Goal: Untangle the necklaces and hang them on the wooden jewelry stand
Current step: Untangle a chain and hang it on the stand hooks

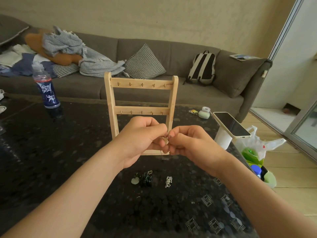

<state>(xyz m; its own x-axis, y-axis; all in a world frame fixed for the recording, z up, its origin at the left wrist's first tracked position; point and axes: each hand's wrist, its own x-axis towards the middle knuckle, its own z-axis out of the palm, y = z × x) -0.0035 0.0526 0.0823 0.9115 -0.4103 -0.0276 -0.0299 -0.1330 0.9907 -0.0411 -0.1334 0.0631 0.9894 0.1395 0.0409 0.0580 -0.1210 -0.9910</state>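
Head view, left hand (140, 140) and right hand (190, 145) meeting, each grip pinched on a thin silver necklace (166, 138) before the wooden jewelry stand (141, 100), dark necklace (145, 179) and silver chain (168, 181) on desk (68, 160) below.

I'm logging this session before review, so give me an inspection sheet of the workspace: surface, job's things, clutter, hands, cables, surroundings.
Surface: dark patterned table, glossy.
Job's things: wooden jewelry stand upright at the table's middle, all hooks bare; thin silver chain held between both hands; dark necklace bundle and small silver chain pile lying on the table nearer the person.
Clutter: drink bottle far left; phone resting on a white cylinder at the right edge; small green case.
Hands: left hand and right hand both pinch the chain in front of the stand.
Cables: nothing seen.
Surroundings: grey sofa with backpack, cushions, blankets; plastic bag on the floor, right.
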